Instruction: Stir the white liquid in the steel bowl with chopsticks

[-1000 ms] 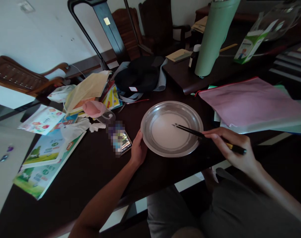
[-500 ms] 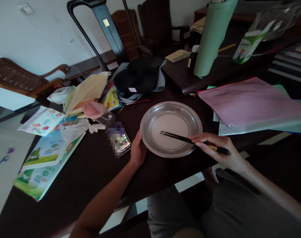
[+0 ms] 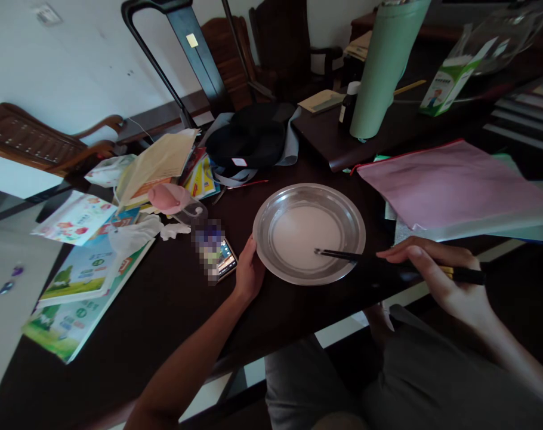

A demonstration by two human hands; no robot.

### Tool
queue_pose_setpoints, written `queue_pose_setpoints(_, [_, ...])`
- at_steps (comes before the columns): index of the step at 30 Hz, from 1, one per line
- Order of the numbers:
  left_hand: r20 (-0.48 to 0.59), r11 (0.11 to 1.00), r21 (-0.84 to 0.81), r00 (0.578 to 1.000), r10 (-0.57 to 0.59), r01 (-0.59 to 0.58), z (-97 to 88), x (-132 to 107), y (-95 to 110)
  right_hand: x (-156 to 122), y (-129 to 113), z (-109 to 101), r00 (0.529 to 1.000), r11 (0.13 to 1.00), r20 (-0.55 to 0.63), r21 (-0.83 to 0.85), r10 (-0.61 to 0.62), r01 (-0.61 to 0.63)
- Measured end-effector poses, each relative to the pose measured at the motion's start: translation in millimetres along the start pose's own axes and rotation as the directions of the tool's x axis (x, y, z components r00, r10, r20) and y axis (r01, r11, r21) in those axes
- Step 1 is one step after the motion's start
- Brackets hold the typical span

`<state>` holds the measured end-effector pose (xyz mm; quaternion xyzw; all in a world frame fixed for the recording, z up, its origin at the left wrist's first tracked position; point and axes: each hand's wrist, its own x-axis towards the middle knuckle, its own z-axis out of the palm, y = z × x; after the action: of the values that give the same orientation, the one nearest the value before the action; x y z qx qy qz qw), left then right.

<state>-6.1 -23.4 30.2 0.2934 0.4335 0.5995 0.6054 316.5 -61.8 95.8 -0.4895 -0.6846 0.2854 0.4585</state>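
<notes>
A round metal plate (image 3: 348, 210) sits on the dark table (image 3: 164, 310) in front of the person, and a thin white layer covers its bottom. The left hand (image 3: 249, 272) rests on the table with its fingers together and curved against the plate's near left rim. The right hand (image 3: 437, 278) is off the plate's right side and pinches a pair of dark chopsticks (image 3: 338, 255) near their back end. The sticks lie low across the near right rim, with their tips in the white layer. A phone (image 3: 224, 258) lies just beside the left hand. A pink folder (image 3: 450, 179) lies to the right of the plate, and a green tumbler (image 3: 379, 71) stands farther back.
</notes>
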Motion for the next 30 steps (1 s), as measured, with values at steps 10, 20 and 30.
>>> queue_pose_setpoints(10, [-0.026, 1.000, 0.015, 1.000, -0.010, 0.011, -1.9, -0.1, -1.4, 15.4, 13.8, 33.3, 0.973, 0.988, 0.176, 0.054, -0.149, 0.141])
queue_pose_setpoints(20, [-0.014, 1.000, 0.014, 1.000, -0.005, 0.005, 0.5, -0.6, -0.3, 4.5, 0.1, 4.3, 0.995, 0.995, -0.025, -0.044, -0.096, 0.095])
queue_pose_setpoints(30, [-0.023, 1.000, 0.022, 1.000, -0.015, 0.015, -1.7, 0.3, -0.8, 12.6, 5.4, 29.5, 0.969, 0.987, 0.191, 0.058, -0.156, 0.148])
